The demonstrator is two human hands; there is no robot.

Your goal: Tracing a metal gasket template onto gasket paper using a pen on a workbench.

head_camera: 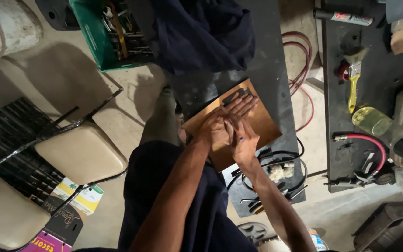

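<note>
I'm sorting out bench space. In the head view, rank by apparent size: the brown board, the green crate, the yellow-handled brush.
1. Brown board and green crate: look alike, and the crate is cropped, so unranked.
2. Yellow-handled brush: smallest.

Dark flat piece under fingers

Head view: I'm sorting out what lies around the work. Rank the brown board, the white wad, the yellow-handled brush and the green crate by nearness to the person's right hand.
1. Brown board: under the right hand.
2. White wad: just below-right.
3. Yellow-handled brush: right, on the far bench.
4. Green crate: upper left, farthest.
</note>
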